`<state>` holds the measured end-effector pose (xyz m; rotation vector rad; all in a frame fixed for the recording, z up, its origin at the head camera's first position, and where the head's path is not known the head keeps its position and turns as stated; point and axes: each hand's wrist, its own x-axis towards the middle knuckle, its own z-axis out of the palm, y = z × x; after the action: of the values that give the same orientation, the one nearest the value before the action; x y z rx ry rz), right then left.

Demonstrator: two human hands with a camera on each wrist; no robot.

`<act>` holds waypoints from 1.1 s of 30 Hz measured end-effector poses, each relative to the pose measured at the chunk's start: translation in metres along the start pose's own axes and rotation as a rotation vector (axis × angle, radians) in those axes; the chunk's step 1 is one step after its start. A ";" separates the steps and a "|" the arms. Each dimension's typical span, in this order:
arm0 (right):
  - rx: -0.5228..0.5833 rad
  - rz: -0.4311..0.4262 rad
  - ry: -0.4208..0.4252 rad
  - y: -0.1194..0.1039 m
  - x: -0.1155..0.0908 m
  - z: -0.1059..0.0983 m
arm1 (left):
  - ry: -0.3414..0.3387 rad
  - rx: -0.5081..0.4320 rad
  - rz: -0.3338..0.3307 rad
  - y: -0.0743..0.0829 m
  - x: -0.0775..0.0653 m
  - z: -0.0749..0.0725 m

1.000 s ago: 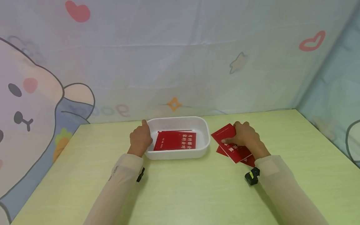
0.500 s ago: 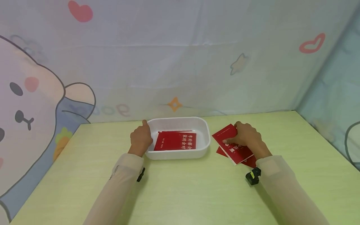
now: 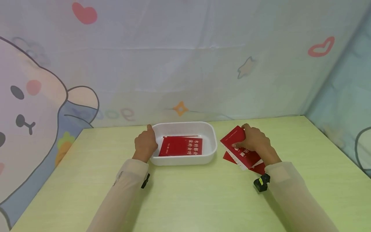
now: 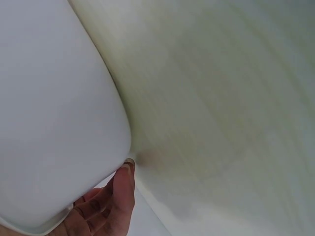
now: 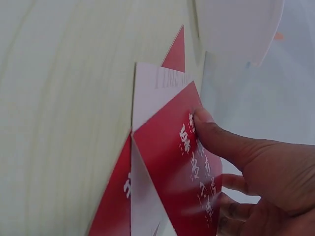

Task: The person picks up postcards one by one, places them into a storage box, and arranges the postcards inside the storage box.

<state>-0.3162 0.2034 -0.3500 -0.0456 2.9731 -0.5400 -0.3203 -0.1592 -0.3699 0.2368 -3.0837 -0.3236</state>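
The left hand [image 3: 145, 143] grips the left end of the white tray [image 3: 182, 160], fingers curled at its outer wall. The right hand [image 3: 256, 141] pinches the upper red booklet [image 5: 172, 162] between thumb and fingers, above the table [image 3: 188, 199] and just beside the tray's right end. A white printed page [image 5: 152, 91] shows beneath the upper booklet; whether it belongs to that booklet cannot be told. Under both lies a lower red booklet [image 3: 259, 169], turned at a different angle and largely covered. Inside the tray rests another red booklet [image 3: 179, 146], a thin red edge showing behind it. A black device [image 3: 261, 183] sits at the right wrist. A printed cloth backdrop [image 3: 179, 74] hangs behind the table.

Condition of the upper booklet: red cover, white characters, tilted over the page — its lettering partly hidden by the thumb.
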 end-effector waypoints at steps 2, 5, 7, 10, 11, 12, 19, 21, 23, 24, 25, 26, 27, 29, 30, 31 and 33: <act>0.005 -0.001 -0.008 0.001 -0.001 0.000 | 0.001 0.001 0.000 0.000 -0.001 0.000; -0.004 -0.006 -0.018 0.001 -0.003 0.001 | 0.003 0.004 -0.003 0.000 0.000 0.001; -0.012 -0.004 -0.025 0.001 -0.004 0.001 | 0.004 0.004 -0.006 0.000 0.000 0.001; -0.025 -0.009 -0.030 0.002 -0.006 0.001 | 0.005 0.002 -0.009 0.001 0.000 0.001; -0.024 -0.012 -0.025 0.002 -0.006 0.001 | 0.006 0.000 -0.009 0.001 0.000 0.001; -0.022 -0.014 -0.019 0.002 -0.006 0.002 | 0.007 -0.002 -0.009 0.001 0.000 0.001; 0.019 -0.057 0.048 0.001 -0.003 0.002 | 0.004 0.001 -0.014 0.000 0.000 0.001; 0.040 -0.068 0.064 0.001 -0.002 0.003 | -0.001 0.003 -0.018 0.000 0.001 0.001; 0.071 -0.069 0.078 0.000 -0.001 0.003 | -0.002 -0.003 -0.017 0.000 0.001 0.001; 0.088 -0.065 0.084 0.000 0.000 0.003 | -0.001 -0.007 -0.016 0.000 0.001 0.001; 0.102 -0.061 0.087 0.000 0.000 0.003 | 0.002 -0.011 -0.013 0.000 0.001 0.000; 0.115 -0.061 0.089 0.000 0.001 0.003 | 0.004 -0.013 -0.011 0.000 0.001 0.000; 0.126 -0.061 0.088 0.000 0.002 0.003 | 0.005 -0.015 -0.009 0.000 0.001 0.000; 0.144 -0.059 0.079 -0.001 0.002 0.002 | 0.008 -0.017 -0.009 0.001 0.001 0.000; 0.152 -0.059 0.074 -0.001 0.003 0.002 | 0.009 -0.016 -0.009 0.001 0.001 0.000; 0.155 -0.061 0.068 -0.001 0.003 0.002 | 0.008 -0.017 -0.009 0.001 0.000 0.000; 0.161 -0.062 0.061 -0.002 0.003 0.002 | 0.004 -0.017 -0.009 0.001 0.000 0.000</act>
<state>-0.3186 0.2009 -0.3517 -0.1089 2.9833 -0.8007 -0.3201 -0.1580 -0.3696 0.2502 -3.0755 -0.3494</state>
